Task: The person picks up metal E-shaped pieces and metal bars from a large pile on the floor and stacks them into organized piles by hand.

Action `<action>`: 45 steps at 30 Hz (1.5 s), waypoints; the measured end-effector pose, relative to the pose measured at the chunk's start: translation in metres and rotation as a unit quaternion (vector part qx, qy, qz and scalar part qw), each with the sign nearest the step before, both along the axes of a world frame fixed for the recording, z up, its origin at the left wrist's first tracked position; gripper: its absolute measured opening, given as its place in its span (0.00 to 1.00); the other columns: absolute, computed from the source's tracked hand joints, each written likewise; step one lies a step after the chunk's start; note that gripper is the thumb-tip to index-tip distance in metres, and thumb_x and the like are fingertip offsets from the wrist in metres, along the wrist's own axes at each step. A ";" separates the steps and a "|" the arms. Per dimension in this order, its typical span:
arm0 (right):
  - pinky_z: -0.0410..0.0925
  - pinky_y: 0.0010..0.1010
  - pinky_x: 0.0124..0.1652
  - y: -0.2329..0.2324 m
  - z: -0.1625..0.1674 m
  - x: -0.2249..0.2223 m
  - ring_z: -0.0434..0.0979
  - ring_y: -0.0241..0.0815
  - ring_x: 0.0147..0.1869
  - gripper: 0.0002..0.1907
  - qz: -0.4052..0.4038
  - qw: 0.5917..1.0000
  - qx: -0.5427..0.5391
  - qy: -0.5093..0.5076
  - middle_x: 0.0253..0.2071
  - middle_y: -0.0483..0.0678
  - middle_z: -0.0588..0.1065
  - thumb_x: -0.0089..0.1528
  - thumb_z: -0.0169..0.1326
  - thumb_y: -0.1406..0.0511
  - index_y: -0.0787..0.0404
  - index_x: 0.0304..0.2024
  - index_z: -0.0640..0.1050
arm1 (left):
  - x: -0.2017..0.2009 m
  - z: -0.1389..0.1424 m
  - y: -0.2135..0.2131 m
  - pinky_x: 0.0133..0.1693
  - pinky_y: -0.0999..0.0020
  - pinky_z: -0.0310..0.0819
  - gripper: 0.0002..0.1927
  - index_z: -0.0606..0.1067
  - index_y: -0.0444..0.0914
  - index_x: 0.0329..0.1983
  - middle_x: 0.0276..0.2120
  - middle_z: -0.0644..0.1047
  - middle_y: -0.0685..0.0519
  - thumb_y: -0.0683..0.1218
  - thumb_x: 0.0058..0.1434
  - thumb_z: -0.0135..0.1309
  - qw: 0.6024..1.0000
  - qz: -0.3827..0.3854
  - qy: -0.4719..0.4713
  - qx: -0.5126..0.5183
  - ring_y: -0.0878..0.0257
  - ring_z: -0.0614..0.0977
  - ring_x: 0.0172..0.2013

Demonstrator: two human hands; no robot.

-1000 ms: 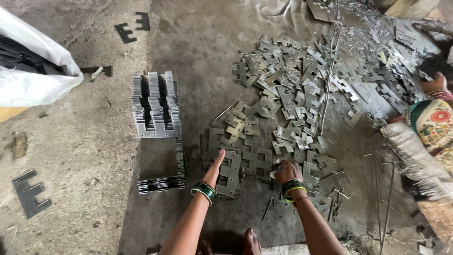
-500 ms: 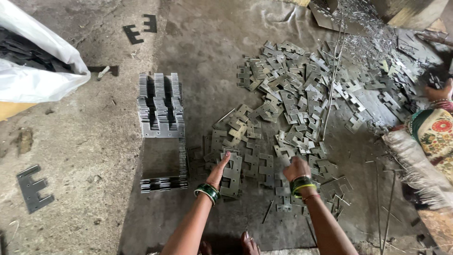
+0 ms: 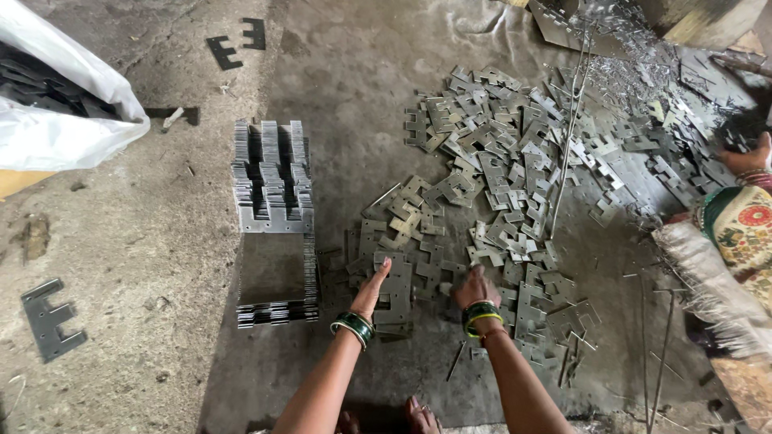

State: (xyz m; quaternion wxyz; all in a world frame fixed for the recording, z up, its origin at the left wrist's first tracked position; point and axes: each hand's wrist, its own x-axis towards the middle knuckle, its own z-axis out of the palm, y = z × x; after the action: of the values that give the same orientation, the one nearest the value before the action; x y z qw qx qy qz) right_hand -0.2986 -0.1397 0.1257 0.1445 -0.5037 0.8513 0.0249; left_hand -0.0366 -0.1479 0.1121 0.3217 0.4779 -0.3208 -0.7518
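A wide heap of flat grey E-shaped metal plates (image 3: 515, 169) covers the concrete floor ahead of me. My left hand (image 3: 372, 283) lies flat, fingers together, against a small pile of plates (image 3: 394, 293) at the heap's near edge. My right hand (image 3: 476, 287) rests curled on loose plates just to the right; whether it grips one I cannot tell. Both wrists carry green bangles. Two neat stacks of the same plates stand to the left: a taller one (image 3: 272, 177) and a lower one (image 3: 277, 281).
A white sack (image 3: 56, 120) holding dark plates sits at far left. Single plates lie on the floor at lower left (image 3: 50, 319) and top (image 3: 235, 44). Another person (image 3: 740, 217) in patterned cloth sits at the right edge. Metal scrap and thin rods (image 3: 567, 137) lie at top right.
My right hand has moved slightly left and closer to my left hand over the loose plates. The camera view has tilted a little; the stacks have not moved.
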 end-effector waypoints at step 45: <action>0.51 0.39 0.70 -0.061 0.005 0.131 0.49 0.48 0.79 0.33 0.448 0.868 -0.085 0.198 0.76 0.47 0.56 0.58 0.53 0.69 0.57 0.68 0.68 | 0.037 0.024 -0.028 0.71 0.56 0.43 0.57 0.59 0.38 0.75 0.75 0.58 0.48 0.78 0.51 0.49 0.987 0.152 0.051 -0.017 0.56 0.55 0.75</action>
State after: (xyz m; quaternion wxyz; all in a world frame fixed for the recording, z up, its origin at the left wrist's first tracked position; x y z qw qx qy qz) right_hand -0.1674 -0.2003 0.1310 -0.0969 -0.8256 0.5441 0.1139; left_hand 0.0006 -0.1760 0.1363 0.4559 0.4767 -0.2407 -0.7120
